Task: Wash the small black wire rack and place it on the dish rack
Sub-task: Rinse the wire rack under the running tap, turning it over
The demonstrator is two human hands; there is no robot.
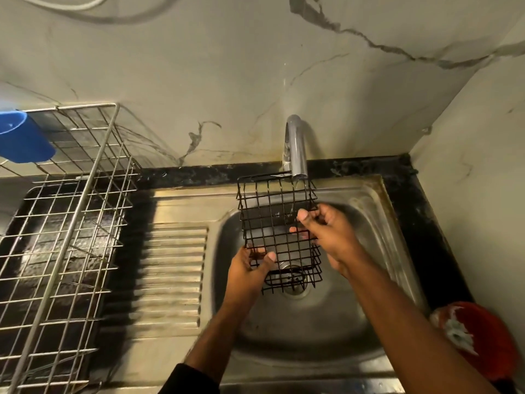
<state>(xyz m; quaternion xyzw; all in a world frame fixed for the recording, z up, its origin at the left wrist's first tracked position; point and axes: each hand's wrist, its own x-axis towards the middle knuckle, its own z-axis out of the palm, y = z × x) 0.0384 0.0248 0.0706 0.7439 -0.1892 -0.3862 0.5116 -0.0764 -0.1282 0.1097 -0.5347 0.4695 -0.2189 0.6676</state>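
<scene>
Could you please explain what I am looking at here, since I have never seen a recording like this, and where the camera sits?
There is no machine here: a person wears one wide-angle camera on the head, so you look down at their own two arms. They stand at a steel sink with a ribbed draining board. Both hands hold a small black wire rack over the basin, its top end under the tap, where a thin stream seems to run. The left hand grips its lower left corner; the right hand pinches its right side. To the left stands a metal dish rack with a blue cup hung on it. At lower right lies something red, too blurred to name.
</scene>
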